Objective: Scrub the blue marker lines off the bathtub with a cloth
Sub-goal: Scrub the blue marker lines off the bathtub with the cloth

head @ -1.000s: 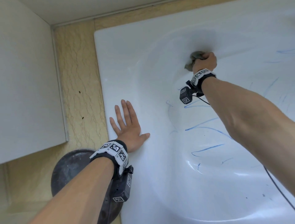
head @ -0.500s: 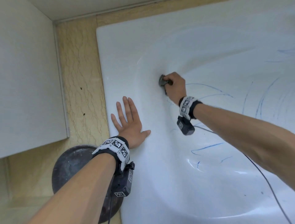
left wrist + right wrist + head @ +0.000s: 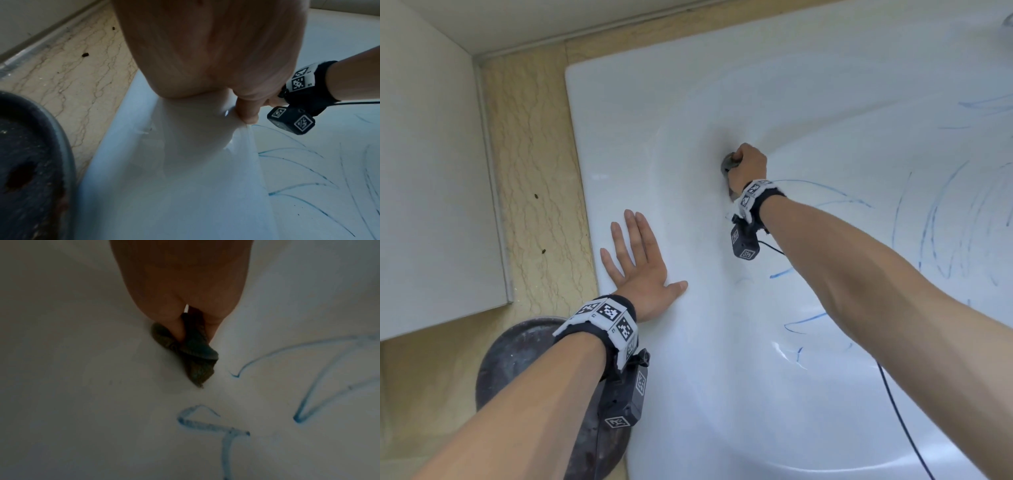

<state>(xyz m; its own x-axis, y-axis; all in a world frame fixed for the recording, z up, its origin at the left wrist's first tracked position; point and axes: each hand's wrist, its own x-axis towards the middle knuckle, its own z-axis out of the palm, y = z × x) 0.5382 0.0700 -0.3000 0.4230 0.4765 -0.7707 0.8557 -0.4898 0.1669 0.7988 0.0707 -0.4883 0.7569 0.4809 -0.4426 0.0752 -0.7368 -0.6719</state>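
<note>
Cloth (image 3: 728, 163) is a small dark grey wad, bunched up in the right hand (image 3: 748, 166), whose fingers are curled round it and pushing it against the sloped inner wall of the white bathtub (image 3: 705, 394), up near the curved end of the tub. From the right wrist camera the cloth (image 3: 191, 350) pokes out from under the hand (image 3: 180, 280) and lies right on the enamel, with a tail of it trailing down. Blue marker lines (image 3: 804, 320) are pretty much everywhere to the right of and below the cloth: one long stroke running off beside the wrist, a few short ones lower on the wall, and a whole tangle of arcs further right; the closest squiggle (image 3: 205, 425) sits just below the cloth, not touching it. Left hand (image 3: 635, 270) is flat on the tub's rim, fingers straight and a bit spread, thumb out toward the basin, holding nothing, well apart from the right hand. Both wrists wear black bands with square printed markers. Beside the rim runs a beige veined ledge (image 3: 530, 192), and a round dark basin (image 3: 517, 363) sits under the left forearm.
</note>
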